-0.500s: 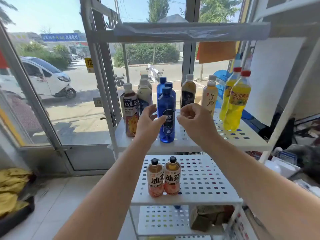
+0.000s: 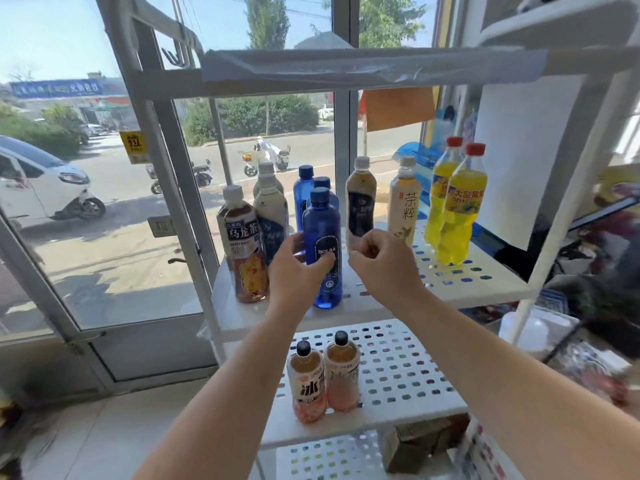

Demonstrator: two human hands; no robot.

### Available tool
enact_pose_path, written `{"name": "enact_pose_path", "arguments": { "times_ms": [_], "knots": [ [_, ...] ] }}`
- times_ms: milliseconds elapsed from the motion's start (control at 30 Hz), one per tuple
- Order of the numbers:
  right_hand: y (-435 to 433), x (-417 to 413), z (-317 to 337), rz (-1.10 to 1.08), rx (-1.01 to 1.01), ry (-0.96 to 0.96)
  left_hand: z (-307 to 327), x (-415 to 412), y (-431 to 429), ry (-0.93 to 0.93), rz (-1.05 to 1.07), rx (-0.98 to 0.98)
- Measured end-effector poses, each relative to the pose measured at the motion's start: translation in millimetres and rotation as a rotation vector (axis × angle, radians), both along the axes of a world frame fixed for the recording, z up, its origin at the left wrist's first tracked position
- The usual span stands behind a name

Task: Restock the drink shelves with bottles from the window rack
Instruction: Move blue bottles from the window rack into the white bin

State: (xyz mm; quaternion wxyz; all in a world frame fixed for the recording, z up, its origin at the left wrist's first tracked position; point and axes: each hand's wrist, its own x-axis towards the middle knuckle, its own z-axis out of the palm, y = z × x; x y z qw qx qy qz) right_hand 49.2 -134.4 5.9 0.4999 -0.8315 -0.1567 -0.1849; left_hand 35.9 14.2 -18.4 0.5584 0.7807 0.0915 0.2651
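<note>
A white perforated rack (image 2: 381, 308) stands at the window with drink bottles on its middle shelf. The front blue BOLSA bottle (image 2: 320, 230) stands upright near the shelf's front edge, with two more blue bottles (image 2: 304, 188) behind it. My left hand (image 2: 296, 275) wraps around the front blue bottle, thumb across its label, fingers behind it. My right hand (image 2: 381, 268) hovers just right of that bottle with fingers curled and nothing in it. It hides the base of a dark-labelled milk tea bottle (image 2: 360, 199).
The same shelf holds an oolong tea bottle (image 2: 242, 244), a pale bottle (image 2: 272, 216), a white-labelled tea bottle (image 2: 404, 209) and two yellow bottles (image 2: 460, 216). Two iced tea bottles (image 2: 308, 386) stand on the lower shelf (image 2: 408, 375). A glass door (image 2: 104, 254) is at the left.
My left hand has closed around the front blue bottle, its thumb now across the label. My right hand has stayed beside it with fingers curled.
</note>
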Motion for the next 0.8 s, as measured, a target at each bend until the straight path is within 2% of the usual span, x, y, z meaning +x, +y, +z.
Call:
{"name": "enact_pose_path", "arguments": {
  "times_ms": [100,233,433,567,667,800],
  "knots": [
    [-23,-14,6,0.031,-0.003,-0.005,11,-9,-8,-0.018,0.015,-0.061],
    [-76,-45,5,0.05,0.01,0.0,32,-33,-45,-0.07,-0.076,-0.16],
    [-209,-105,-1,-0.053,0.05,0.038,15,-75,-167,-0.019,-0.31,-0.353],
    [-315,-162,-21,-0.206,0.08,0.106,-46,-105,-277,0.274,-0.436,-0.466],
    [-390,-201,-50,-0.365,-0.011,0.209,-100,-133,-362,0.515,-0.588,-0.495],
    [-470,-246,-96,-0.519,-0.012,0.369,-155,-163,-462,0.767,-0.668,-0.701]
  ]
}}
